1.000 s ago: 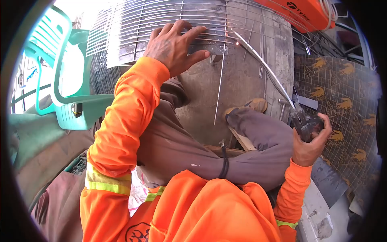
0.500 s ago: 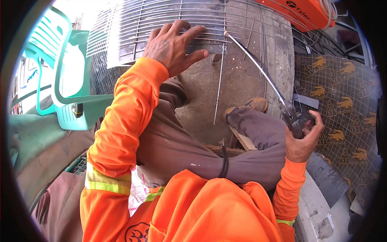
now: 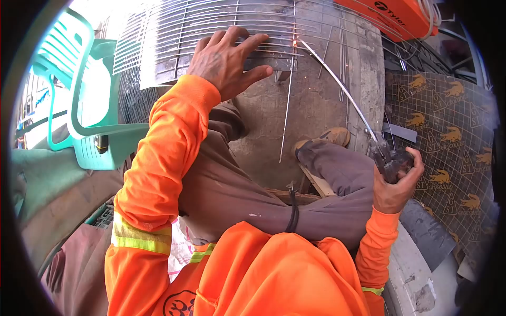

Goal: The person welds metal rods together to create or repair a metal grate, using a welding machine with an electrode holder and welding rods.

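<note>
My left hand (image 3: 224,60) lies spread over a grid of thin metal rods (image 3: 211,38), its fingers stretched across them and the thumb apart. In my right hand (image 3: 395,184) is a dark welding electrode holder (image 3: 389,158), with the fingers wrapped round it. A long thin welding electrode (image 3: 337,84) runs from the holder up to the grid. Its tip is beside an orange glow at a rod crossing, to the right of my left hand. Small sparks scatter below the glow. One cross rod (image 3: 287,113) sticks out of the grid towards me.
A green plastic chair (image 3: 89,129) stands at the left. At the upper right is an orange Tyler machine (image 3: 390,16) with a pale cable. Below it lies a dark printed board (image 3: 443,142). My shoe (image 3: 329,139) rests on the concrete floor (image 3: 258,129) beneath the grid.
The glow at the electrode tip has grown brighter. The electrode and holder have shifted slightly. My left hand has stayed in place on the rods.
</note>
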Tool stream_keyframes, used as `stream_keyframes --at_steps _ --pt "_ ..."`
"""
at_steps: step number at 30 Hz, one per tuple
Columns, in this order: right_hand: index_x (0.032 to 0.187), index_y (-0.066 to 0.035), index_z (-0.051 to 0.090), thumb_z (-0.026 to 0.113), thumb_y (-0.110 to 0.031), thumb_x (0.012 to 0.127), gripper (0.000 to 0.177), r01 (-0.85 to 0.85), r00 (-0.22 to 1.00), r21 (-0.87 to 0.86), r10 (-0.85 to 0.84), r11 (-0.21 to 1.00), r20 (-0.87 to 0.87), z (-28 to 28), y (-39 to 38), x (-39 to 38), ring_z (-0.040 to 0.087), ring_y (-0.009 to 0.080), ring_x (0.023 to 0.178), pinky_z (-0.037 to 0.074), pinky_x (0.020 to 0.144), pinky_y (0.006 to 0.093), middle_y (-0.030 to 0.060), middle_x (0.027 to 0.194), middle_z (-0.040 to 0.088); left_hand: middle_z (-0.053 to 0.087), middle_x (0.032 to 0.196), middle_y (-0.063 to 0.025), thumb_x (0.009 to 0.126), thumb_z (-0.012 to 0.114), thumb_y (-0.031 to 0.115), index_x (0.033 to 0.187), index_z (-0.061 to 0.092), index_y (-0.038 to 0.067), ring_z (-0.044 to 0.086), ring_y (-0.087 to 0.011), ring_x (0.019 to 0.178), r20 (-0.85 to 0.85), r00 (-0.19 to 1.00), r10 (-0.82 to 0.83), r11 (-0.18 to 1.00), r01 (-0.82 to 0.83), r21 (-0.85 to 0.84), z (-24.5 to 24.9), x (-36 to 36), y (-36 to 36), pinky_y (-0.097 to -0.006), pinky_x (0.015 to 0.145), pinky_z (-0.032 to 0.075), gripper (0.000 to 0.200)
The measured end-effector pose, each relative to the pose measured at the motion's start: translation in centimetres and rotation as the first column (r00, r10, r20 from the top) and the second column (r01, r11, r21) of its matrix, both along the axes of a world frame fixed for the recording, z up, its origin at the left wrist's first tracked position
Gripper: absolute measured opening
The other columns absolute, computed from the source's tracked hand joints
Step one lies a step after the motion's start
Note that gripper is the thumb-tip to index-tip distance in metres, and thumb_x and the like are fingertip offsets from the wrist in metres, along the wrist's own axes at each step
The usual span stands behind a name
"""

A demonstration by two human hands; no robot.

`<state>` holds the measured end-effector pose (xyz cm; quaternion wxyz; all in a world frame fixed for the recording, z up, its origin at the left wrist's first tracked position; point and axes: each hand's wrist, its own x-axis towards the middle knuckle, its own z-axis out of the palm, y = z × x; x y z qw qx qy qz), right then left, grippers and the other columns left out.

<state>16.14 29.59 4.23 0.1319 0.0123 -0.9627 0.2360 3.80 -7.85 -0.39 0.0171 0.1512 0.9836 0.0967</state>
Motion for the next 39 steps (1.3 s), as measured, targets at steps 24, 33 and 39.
stream_keyframes --at_steps 24,33,39 --pt "0.129 -0.003 0.052 0.087 -0.005 0.069 0.07 0.007 1.0 -0.036 -0.006 0.999 0.021 -1.0 -0.3 0.1 0.059 0.0196 0.09 0.051 0.069 0.0285 0.0092 0.124 0.055 0.05 0.146 -0.016 0.094 0.058 0.064 0.149 0.049 0.026 0.049 -0.0389 0.133 -0.025 1.0 -0.016 0.998 0.014 -0.059 -0.4 -0.1 -0.3 -0.0504 0.113 0.038 0.068" --pt "0.13 -0.001 0.049 0.087 -0.006 0.072 0.07 -0.025 0.999 -0.026 0.024 0.999 -0.044 -1.4 -0.1 0.3 0.061 0.0206 0.093 0.052 0.07 0.0272 0.0102 0.129 0.054 0.057 0.134 -0.0121 0.091 0.062 0.064 0.149 0.049 0.026 0.057 -0.0372 0.121 -0.036 0.998 -0.041 0.999 0.041 -0.017 0.3 0.1 -0.1 -0.0487 0.108 0.042 0.07" --pt "0.129 -0.004 0.052 0.087 -0.006 0.07 0.069 0.017 1.0 -0.055 -0.016 0.998 0.002 -1.4 -0.2 0.3 0.058 0.0202 0.09 0.05 0.067 0.0279 0.0093 0.127 0.054 0.06 0.133 -0.0131 0.089 0.063 0.066 0.155 0.034 0.023 0.057 -0.037 0.125 -0.029 0.999 0.019 0.998 -0.017 0.066 0.3 0.1 0.1 -0.051 0.106 0.041 0.084"
